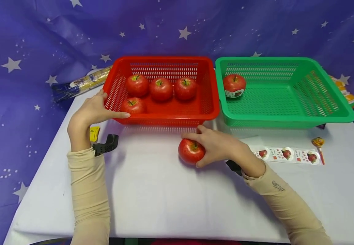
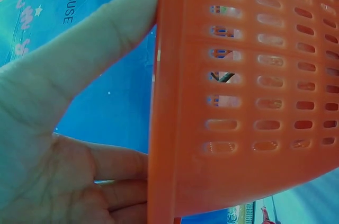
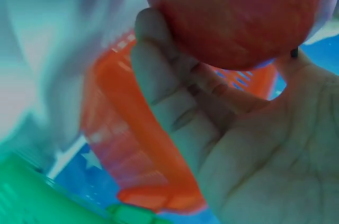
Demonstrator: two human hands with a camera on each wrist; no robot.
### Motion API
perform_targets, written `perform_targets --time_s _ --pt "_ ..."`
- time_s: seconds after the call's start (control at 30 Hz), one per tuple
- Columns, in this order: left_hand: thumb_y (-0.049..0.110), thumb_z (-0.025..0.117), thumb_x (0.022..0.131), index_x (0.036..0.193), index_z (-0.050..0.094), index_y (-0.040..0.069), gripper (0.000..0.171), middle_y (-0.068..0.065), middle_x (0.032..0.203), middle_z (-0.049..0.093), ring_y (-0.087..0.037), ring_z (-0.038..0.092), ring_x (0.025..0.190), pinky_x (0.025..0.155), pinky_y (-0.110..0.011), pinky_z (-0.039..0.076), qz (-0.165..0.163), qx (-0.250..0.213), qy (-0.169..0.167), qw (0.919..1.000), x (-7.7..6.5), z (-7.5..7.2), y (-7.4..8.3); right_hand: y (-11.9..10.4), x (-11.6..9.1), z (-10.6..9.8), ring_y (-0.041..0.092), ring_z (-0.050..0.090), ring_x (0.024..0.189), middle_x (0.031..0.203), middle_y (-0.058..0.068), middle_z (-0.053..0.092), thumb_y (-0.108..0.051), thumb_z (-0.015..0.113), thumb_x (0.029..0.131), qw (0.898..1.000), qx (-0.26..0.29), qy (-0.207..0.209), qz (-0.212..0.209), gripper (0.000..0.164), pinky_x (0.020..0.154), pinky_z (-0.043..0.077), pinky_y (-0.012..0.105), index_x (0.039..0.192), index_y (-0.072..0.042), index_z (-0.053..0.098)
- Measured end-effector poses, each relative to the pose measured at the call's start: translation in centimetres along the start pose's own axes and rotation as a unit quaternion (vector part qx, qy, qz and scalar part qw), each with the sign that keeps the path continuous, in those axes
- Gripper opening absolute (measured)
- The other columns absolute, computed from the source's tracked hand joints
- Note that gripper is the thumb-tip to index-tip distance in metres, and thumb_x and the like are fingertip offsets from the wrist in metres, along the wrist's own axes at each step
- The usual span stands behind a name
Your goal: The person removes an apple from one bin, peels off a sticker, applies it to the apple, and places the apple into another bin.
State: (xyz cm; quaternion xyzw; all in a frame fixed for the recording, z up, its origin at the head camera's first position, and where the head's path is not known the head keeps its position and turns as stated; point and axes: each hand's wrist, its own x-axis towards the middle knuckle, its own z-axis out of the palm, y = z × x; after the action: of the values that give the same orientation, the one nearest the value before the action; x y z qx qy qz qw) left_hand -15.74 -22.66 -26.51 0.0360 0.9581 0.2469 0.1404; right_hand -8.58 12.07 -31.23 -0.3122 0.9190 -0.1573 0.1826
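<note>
My right hand (image 1: pixel 218 144) grips a red apple (image 1: pixel 191 151) just in front of the red basket (image 1: pixel 170 116), with fingers and thumb curved round its side. The right wrist view shows the same apple (image 3: pixel 238 17) close up. At the red basket's front left corner rests my left hand (image 1: pixel 88 109), its thumb stretched along the front rim and its fingers over the left rim. Several apples (image 1: pixel 161 90) lie inside that basket. One apple (image 1: pixel 234 81) bearing a printed sticker (image 1: pixel 233 93) sits at the left end of the green basket (image 1: pixel 287 119).
A strip of apple-picture stickers (image 1: pixel 287 155) lies before the green basket, with a lollipop (image 1: pixel 318 143) at its right end. Near my left wrist is a small yellow packet (image 1: pixel 94 133). A long pasta-like packet (image 1: pixel 88 81) lies behind the red basket's left side.
</note>
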Motion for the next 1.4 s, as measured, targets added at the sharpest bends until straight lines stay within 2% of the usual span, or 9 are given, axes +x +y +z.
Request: perform_targets --time_s 0.43,0.57,0.67,0.77,0.83,0.97,1.1,1.23,1.4 --pt "0.062 0.073 0.073 0.141 0.035 0.001 0.099 -0.023 0.122 0.054 -0.037 0.050 0.108 0.086 -0.051 0.044 0.005 0.011 0.000 0.9999 0.1 0.1 -0.2 2.3 -0.3 1.0 0.032 0.044 0.132 0.142 0.015 0.045 -0.054 0.078 0.072 0.996 0.090 -0.021 0.017 0.101 0.103 0.042 0.051 0.152 -0.022 0.027" --pt "0.058 0.073 0.075 0.145 0.030 -0.004 0.103 -0.026 0.139 0.043 -0.043 0.045 0.121 0.098 -0.056 0.040 0.023 0.027 0.011 0.9993 0.1 0.3 0.3 3.8 -1.5 0.3 0.029 0.052 0.118 0.131 0.013 0.052 -0.050 0.077 0.076 0.995 0.095 -0.007 0.012 0.095 0.097 0.045 0.046 0.150 -0.014 0.030" --pt "0.049 0.074 0.079 0.149 0.023 -0.006 0.102 -0.025 0.155 0.023 -0.046 0.028 0.139 0.111 -0.059 0.026 0.074 0.033 0.040 0.9959 -0.7 0.6 2.2 5.3 -3.0 -0.6 0.026 0.058 0.103 0.123 0.013 0.057 -0.044 0.075 0.080 0.995 0.089 0.017 0.029 0.083 0.088 0.048 0.043 0.146 -0.009 0.038" --pt "0.039 0.075 0.082 0.149 0.028 -0.002 0.091 -0.018 0.158 0.022 -0.038 0.022 0.145 0.116 -0.055 0.020 0.183 0.025 0.072 0.9801 -2.3 1.7 5.7 7.1 -4.9 -1.4 0.029 0.060 0.103 0.122 0.016 0.060 -0.036 0.073 0.083 0.995 0.077 0.033 0.061 0.069 0.087 0.049 0.045 0.139 -0.004 0.048" --pt "0.035 0.076 0.082 0.146 0.038 0.001 0.081 -0.014 0.155 0.033 -0.031 0.030 0.144 0.116 -0.050 0.026 0.280 0.018 0.065 0.9575 -3.3 3.1 8.3 8.4 -6.0 -1.7 0.028 0.061 0.099 0.119 0.017 0.063 -0.032 0.073 0.083 0.993 0.062 0.032 0.091 0.064 0.085 0.049 0.046 0.134 -0.001 0.052" --pt "0.038 0.073 0.084 0.141 0.048 0.005 0.070 -0.008 0.148 0.045 -0.020 0.041 0.139 0.113 -0.037 0.035 0.421 0.041 -0.042 0.9051 -4.1 7.3 13.0 10.6 -7.5 -1.5 0.024 0.065 0.078 0.105 0.019 0.066 -0.025 0.077 0.078 0.986 0.048 0.008 0.157 0.062 0.080 0.050 0.045 0.127 0.005 0.055" --pt "0.042 0.070 0.086 0.139 0.050 0.004 0.067 -0.008 0.145 0.049 -0.018 0.044 0.137 0.113 -0.030 0.035 0.448 0.092 -0.122 0.8810 -3.1 11.0 16.0 12.0 -7.8 -1.2 0.015 0.060 0.056 0.077 0.009 0.066 -0.022 0.077 0.075 0.979 0.039 -0.008 0.202 0.044 0.069 0.048 0.040 0.109 0.002 0.061" --pt "0.041 0.069 0.087 0.138 0.051 0.004 0.065 -0.010 0.144 0.050 -0.021 0.045 0.136 0.113 -0.031 0.034 0.439 0.101 -0.142 0.8814 -1.9 13.0 17.6 12.4 -7.8 -1.0 0.014 0.057 0.057 0.064 0.003 0.062 -0.021 0.077 0.075 0.977 0.041 -0.004 0.208 0.024 0.060 0.043 0.032 0.084 -0.004 0.062" --pt "0.039 0.068 0.088 0.135 0.054 0.002 0.060 -0.009 0.141 0.053 -0.019 0.051 0.130 0.110 -0.030 0.038 0.448 0.098 -0.165 0.8731 -1.1 14.9 18.8 12.5 -7.7 -0.8 0.015 0.058 0.060 0.073 0.006 0.062 -0.023 0.079 0.074 0.973 0.042 0.012 0.227 0.049 0.067 0.045 0.034 0.111 0.004 0.060"
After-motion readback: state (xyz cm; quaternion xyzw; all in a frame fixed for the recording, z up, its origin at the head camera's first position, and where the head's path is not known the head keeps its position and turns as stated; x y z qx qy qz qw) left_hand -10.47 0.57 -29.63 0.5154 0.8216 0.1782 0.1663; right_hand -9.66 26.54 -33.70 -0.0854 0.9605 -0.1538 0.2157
